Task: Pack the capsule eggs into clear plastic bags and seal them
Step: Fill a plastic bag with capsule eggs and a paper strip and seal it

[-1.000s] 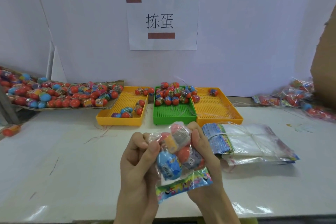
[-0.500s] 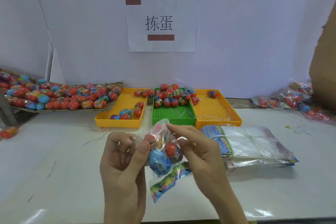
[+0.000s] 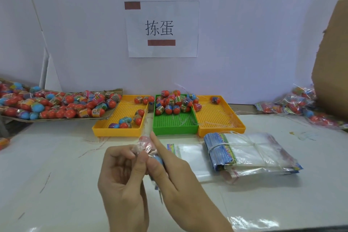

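The white table (image 3: 56, 184) fills the lower half of the view, with a white wall (image 3: 244, 34) behind it and a paper sign (image 3: 162, 29) taped up at twelve o'clock. At three o'clock a brown cardboard sheet (image 3: 331, 62) leans in from the edge. At nine o'clock a flat cardboard tray (image 3: 62, 118) holds a big heap of loose eggs (image 3: 56, 103), mostly red and blue. Three mesh trays sit side by side, touching, past the hands: a left yellow tray (image 3: 116, 130) with a few eggs, a green tray (image 3: 175, 128) with a pile at its far end, and a right yellow tray (image 3: 220, 124) with one egg in its far corner. A pile of packed bags (image 3: 297, 103) lies at two to three o'clock, against the cardboard. A banded bag stack (image 3: 244, 152) rests at four o'clock from the trays, and a single flat empty bag (image 3: 190, 162) lies just beside it, toward the hands.

Near six o'clock both hands meet over the table. The left hand (image 3: 122, 179) has its fingers curled, thumb pinching the filled bag (image 3: 148, 149). The right hand (image 3: 175, 177) closes on the same bag from the other side, forefinger straight and pointing to twelve o'clock along it. The bag is off the table, between the two hands, largely hidden; a red egg and a blue egg show through it.
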`<state>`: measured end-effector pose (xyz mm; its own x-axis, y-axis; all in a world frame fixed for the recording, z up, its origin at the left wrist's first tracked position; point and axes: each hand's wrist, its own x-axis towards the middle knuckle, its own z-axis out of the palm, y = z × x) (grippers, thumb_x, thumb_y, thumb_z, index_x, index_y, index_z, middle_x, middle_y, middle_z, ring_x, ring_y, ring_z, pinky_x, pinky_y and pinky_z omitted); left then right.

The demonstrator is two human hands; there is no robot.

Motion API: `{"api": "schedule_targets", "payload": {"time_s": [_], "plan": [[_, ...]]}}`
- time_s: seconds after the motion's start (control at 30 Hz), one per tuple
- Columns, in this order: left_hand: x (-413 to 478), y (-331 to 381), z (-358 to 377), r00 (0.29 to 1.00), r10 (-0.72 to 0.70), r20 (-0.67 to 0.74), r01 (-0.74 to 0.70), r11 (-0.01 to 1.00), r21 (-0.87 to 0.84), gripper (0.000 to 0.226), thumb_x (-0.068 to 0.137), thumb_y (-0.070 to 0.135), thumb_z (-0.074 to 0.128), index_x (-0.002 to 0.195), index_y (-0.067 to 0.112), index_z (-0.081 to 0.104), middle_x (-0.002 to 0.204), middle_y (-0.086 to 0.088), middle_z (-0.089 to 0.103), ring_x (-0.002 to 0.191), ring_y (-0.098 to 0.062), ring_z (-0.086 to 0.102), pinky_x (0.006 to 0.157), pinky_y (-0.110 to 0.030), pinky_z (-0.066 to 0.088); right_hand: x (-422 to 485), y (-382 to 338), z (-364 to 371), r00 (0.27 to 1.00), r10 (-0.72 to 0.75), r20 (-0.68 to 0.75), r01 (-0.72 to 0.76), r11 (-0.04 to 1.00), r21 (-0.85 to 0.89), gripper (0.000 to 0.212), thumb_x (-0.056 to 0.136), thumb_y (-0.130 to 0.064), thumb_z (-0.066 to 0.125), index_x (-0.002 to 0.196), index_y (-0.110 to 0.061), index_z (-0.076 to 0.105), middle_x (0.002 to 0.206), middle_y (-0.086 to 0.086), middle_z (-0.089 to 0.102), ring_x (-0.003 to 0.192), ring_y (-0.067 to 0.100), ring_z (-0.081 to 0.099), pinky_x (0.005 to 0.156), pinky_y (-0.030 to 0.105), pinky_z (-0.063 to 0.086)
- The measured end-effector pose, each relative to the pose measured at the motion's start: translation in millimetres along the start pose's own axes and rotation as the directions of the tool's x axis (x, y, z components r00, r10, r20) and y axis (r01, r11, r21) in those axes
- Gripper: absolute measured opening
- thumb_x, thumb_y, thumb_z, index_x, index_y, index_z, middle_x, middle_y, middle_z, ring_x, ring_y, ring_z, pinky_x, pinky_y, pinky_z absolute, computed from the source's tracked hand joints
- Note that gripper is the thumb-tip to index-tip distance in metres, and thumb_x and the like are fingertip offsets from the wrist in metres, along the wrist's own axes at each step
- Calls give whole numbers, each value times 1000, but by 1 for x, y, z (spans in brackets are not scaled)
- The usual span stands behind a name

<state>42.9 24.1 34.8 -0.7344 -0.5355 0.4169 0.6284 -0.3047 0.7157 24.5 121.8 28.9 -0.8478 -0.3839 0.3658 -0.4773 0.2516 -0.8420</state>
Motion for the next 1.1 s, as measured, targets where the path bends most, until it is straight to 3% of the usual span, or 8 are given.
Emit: {"api": "schedule_targets", "payload": {"time_s": [0.2, 0.37, 0.47, 0.6, 0.77, 0.87, 0.97, 1.1], "plan": [[2, 12, 3, 991, 112, 71, -109, 993, -50, 29, 75, 1, 72, 69, 28, 64, 74, 8, 62, 64, -7, 59, 63, -18, 53, -1, -12, 13, 980, -132, -146, 141, 989, 53, 56, 100, -59, 35, 154, -47, 30, 92, -36, 53, 89, -10, 53, 82, 13, 40], [7, 10, 0, 991, -63, 118, 90, 967, -239, 26, 70, 25, 87, 84, 22, 66, 86, -1, 64, 68, -10, 59, 65, -20, 53, 0, -11, 6, 984, 43, -172, 26, 926, 376, 44, 99, -48, 44, 139, -38, 59, 125, -17, 68, 118, 4, 62, 102, 29, 48], [18, 4, -12, 995, -85, -51, 87, 995, 39, 14, 77, 25, 71, 89, 33, 70, 91, 8, 68, 74, -11, 59, 67, -23, 52, 2, -9, -9, 973, 220, -65, -111, 699, 706, 47, 90, -51, 50, 126, -26, 70, 120, 9, 72, 110, 24, 69, 92, 37, 56], [18, 4, -11, 952, -301, 55, 271, 913, 305, 43, 63, 63, 64, 101, 47, 76, 99, 17, 77, 91, -8, 74, 72, -32, 58, 2, -8, -21, 987, 161, -4, -72, 462, 884, 39, 100, -28, 52, 131, -8, 65, 133, 21, 63, 124, 32, 60, 102, 41, 50], [12, 13, -1, 982, -177, -60, 186, 901, 391, 11, 59, 57, 67, 68, 61, 72, 75, 22, 75, 74, 3, 72, 50, -12, 52, 7, 6, -17, 911, 388, -137, -178, 673, 718, 23, 100, -16, 55, 105, -21, 77, 111, 14, 74, 105, 33, 69, 85, 45, 55], [12, 19, -1, 995, -68, -67, 92, 883, 461, 9, 62, 60, 65, 67, 68, 67, 73, 34, 70, 77, 12, 68, 51, -7, 49, 8, 4, -19, 926, 370, -79, -208, 672, 710, 26, 99, -35, 59, 114, -23, 75, 114, 14, 72, 103, 32, 67, 84, 49, 40], [9, 20, 0, 999, -46, -30, 54, 873, 484, 8, 66, 58, 63, 71, 59, 69, 70, 38, 67, 76, 17, 66, 53, -6, 50, 7, 4, -18, 940, 325, -100, -152, 664, 732, 33, 89, -39, 67, 116, -20, 74, 116, 12, 73, 110, 34, 68, 93, 52, 49], [9, 10, -5, 991, -132, -21, 129, 902, 411, 21, 79, 43, 61, 65, 55, 71, 73, 25, 74, 77, 6, 71, 53, -11, 54, 5, 3, -20, 928, 261, -267, -33, 770, 638, 23, 83, -33, 67, 101, -26, 79, 104, 2, 77, 100, 20, 72, 83, 29, 57]]}}
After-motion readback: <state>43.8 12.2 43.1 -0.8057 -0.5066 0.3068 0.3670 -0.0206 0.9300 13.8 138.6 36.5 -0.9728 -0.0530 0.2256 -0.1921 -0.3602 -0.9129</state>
